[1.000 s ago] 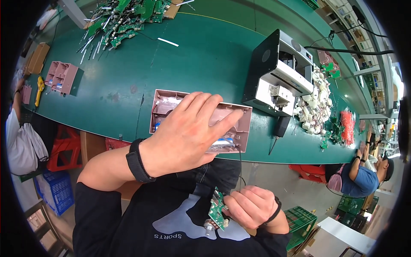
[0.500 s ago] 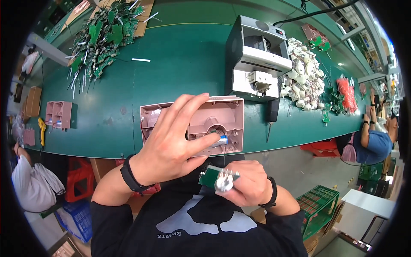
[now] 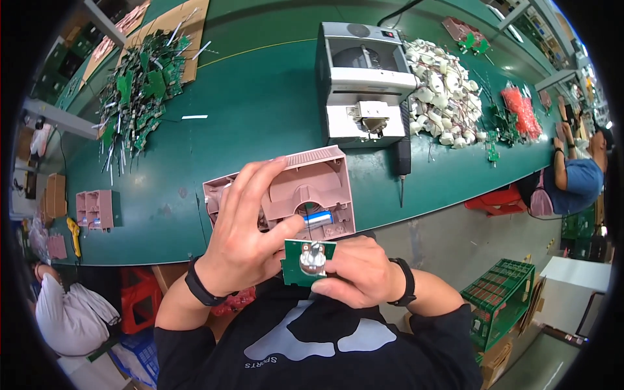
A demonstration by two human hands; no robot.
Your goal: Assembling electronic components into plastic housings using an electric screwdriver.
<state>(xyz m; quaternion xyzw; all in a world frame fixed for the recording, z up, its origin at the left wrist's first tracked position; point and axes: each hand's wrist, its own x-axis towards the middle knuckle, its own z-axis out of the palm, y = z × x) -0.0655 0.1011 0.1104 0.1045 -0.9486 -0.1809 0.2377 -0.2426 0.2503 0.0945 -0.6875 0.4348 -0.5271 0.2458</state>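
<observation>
A pink plastic housing (image 3: 338, 185) lies with its hollow side up at the table's front edge. My left hand (image 3: 237, 227) grips its left part, fingers reaching over to the far wall. The thumb tip is beside a blue and silver cylinder (image 3: 320, 218), which looks like a battery, inside the housing. Just in front of the housing, my right hand (image 3: 357, 273) pinches a green circuit board (image 3: 294, 270) by its right side. A round silver component (image 3: 313, 259) is mounted on the board's upward face. My right fingertips are partly hidden behind the board.
Beyond the housing stands a grey and white machine (image 3: 364, 78), with a black electric screwdriver (image 3: 403, 156) beside it. White wired parts (image 3: 445, 94) are heaped rightward. Circuit boards (image 3: 146, 84) pile up far left, above a small pink housing (image 3: 94, 208). A co-worker (image 3: 578, 175) sits at right.
My right hand has moved left and slightly up, turning the board so its face shows more fully. My left thumb has drawn back from the blue cylinder. The whole view has shifted.
</observation>
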